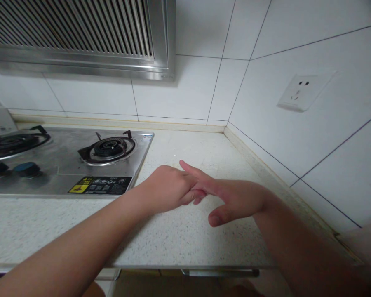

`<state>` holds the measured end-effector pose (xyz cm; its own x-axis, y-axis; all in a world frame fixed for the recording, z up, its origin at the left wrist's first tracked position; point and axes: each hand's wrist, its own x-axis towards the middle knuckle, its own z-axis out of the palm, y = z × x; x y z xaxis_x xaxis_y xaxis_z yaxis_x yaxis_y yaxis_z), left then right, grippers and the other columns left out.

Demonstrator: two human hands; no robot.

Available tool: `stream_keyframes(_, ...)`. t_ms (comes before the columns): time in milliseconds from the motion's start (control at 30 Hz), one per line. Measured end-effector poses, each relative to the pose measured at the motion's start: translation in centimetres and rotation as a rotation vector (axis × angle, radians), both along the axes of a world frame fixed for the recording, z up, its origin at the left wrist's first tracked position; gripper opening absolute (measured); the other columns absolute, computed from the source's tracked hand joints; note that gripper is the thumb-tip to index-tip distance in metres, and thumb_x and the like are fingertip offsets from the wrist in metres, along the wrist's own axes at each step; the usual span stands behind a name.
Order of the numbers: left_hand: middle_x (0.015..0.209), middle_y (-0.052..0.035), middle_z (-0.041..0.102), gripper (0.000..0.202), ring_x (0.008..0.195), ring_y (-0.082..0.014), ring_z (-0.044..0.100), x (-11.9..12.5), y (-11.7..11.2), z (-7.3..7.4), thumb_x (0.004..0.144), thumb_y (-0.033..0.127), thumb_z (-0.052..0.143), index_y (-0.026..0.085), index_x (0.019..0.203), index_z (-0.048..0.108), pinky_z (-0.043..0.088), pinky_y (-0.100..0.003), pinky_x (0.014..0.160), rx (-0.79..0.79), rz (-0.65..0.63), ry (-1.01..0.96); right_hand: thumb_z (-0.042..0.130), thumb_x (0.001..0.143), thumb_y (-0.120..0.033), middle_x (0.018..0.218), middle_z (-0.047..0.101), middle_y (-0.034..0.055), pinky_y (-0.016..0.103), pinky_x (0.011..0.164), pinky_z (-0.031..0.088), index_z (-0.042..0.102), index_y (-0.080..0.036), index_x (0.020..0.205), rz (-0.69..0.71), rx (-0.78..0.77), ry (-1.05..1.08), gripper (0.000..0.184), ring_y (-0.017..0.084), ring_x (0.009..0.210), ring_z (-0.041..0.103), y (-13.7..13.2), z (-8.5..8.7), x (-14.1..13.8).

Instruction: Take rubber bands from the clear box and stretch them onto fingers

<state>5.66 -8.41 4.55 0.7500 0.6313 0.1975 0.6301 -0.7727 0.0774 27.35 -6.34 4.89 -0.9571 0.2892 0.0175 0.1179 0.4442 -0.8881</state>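
Note:
My left hand (168, 187) is closed around the fingers of my right hand (235, 198) above a speckled white countertop (185, 235). The right hand's fingers stretch out to the left, the index finger pointing past the left hand and the thumb hanging below. Neither hand holds any object. Both forearms reach in from the bottom edge of the head view.
A steel gas stove (64, 165) with two burners and two knobs sits at the left. A range hood (80, 37) hangs above it. White tiled walls meet in a corner, with a wall socket (301, 93) at the right. A drawer handle (219, 272) shows below the counter edge.

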Motion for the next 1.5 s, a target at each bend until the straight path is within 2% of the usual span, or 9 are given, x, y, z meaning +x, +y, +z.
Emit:
stream_keyframes(200, 0.083, -0.0045, 0.073, 0.034, 0.076, -0.0249, 0.071, -0.4, 0.0, -0.5, 0.105, 0.043, 0.041, 0.023, 0.102, 0.069, 0.045, -0.033, 0.064, 0.058, 0.008, 0.023, 0.067, 0.087, -0.062, 0.137, 0.057, 0.0197, 0.04, 0.105, 0.041, -0.02, -0.015, 0.157, 0.032, -0.031, -0.023, 0.121, 0.025, 0.12, 0.056, 0.4, 0.6, 0.5)
stream_keyframes(433, 0.077, -0.0046, 0.071, 0.033, 0.069, -0.0241, 0.069, -0.4, 0.2, -0.8, 0.102, 0.043, 0.046, 0.019, 0.095, 0.066, 0.041, -0.032, 0.056, 0.135, 0.019, 0.086, 0.068, 0.086, -0.062, 0.145, 0.053, 0.0181, 0.038, 0.104, 0.042, -0.017, -0.019, 0.158, 0.008, -0.114, -0.066, 0.12, 0.024, 0.12, 0.057, 0.8, 0.8, 1.1)
stream_keyframes(600, 0.077, -0.0034, 0.07, 0.032, 0.069, -0.0244, 0.069, -0.6, 0.3, -0.8, 0.101, 0.041, 0.047, 0.019, 0.087, 0.065, 0.041, -0.032, 0.056, 0.143, 0.015, 0.088, 0.071, 0.086, -0.057, 0.138, 0.059, 0.0168, 0.04, 0.105, 0.04, -0.016, -0.021, 0.159, -0.004, -0.209, -0.042, 0.119, 0.023, 0.121, 0.057, 1.4, 0.8, 1.9)
stream_keyframes(733, 0.082, -0.002, 0.071, 0.023, 0.072, -0.0233, 0.069, -0.7, 0.0, -0.6, 0.099, 0.032, 0.049, 0.019, 0.087, 0.063, 0.044, -0.032, 0.058, 0.154, 0.036, 0.044, 0.071, 0.087, -0.055, 0.134, 0.061, 0.0164, 0.042, 0.107, 0.038, -0.016, -0.021, 0.159, -0.035, -0.284, 0.017, 0.118, 0.025, 0.126, 0.055, 1.8, 0.7, 2.7)
stream_keyframes(800, 0.089, -0.0036, 0.072, 0.023, 0.076, -0.024, 0.069, -0.5, -0.1, -0.5, 0.098, 0.038, 0.054, 0.018, 0.096, 0.063, 0.045, -0.032, 0.059, 0.145, 0.058, -0.023, 0.072, 0.087, -0.054, 0.128, 0.063, 0.0136, 0.041, 0.105, 0.038, -0.013, -0.022, 0.16, -0.046, -0.279, 0.03, 0.116, 0.023, 0.121, 0.057, 1.8, 0.5, 2.6)
stream_keyframes(900, 0.1, -0.0067, 0.073, 0.037, 0.085, -0.0255, 0.07, -0.4, 0.0, -0.7, 0.097, 0.052, 0.057, 0.017, 0.107, 0.062, 0.049, -0.033, 0.065, 0.098, 0.027, -0.084, 0.073, 0.087, -0.052, 0.121, 0.063, 0.011, 0.04, 0.103, 0.039, -0.009, -0.022, 0.161, -0.036, -0.234, 0.036, 0.114, 0.022, 0.113, 0.058, 1.5, 0.1, 1.6)
stream_keyframes(1033, 0.098, -0.0039, 0.073, 0.024, 0.089, -0.0234, 0.07, -0.5, 0.3, -1.2, 0.105, 0.038, 0.049, 0.019, 0.107, 0.065, 0.051, -0.033, 0.074, 0.054, -0.013, -0.056, 0.074, 0.087, -0.052, 0.126, 0.063, 0.0146, 0.044, 0.103, 0.039, -0.016, -0.022, 0.159, -0.027, -0.234, 0.042, 0.119, 0.023, 0.116, 0.058, 1.3, -0.3, 0.9)
stream_keyframes(1200, 0.088, -0.0048, 0.072, 0.028, 0.081, -0.025, 0.07, -0.8, 0.5, -1.0, 0.105, 0.04, 0.046, 0.018, 0.098, 0.063, 0.049, -0.032, 0.065, 0.136, 0.154, -0.046, 0.074, 0.088, -0.049, 0.145, 0.052, 0.0175, 0.044, 0.105, 0.039, -0.013, -0.028, 0.159, -0.058, -0.288, 0.119, 0.114, 0.025, 0.126, 0.055, 1.6, -0.3, 1.4)
stream_keyframes(1500, 0.091, -0.0043, 0.07, 0.026, 0.08, -0.0228, 0.068, -0.7, 0.6, -1.0, 0.106, 0.036, 0.041, 0.018, 0.098, 0.058, 0.048, -0.032, 0.066, 0.114, 0.131, -0.037, 0.074, 0.092, -0.034, 0.134, 0.065, 0.0153, 0.04, 0.103, 0.045, -0.01, -0.027, 0.16, -0.157, -0.376, 0.209, 0.108, 0.02, 0.117, 0.065, 2.0, -0.6, 1.5)
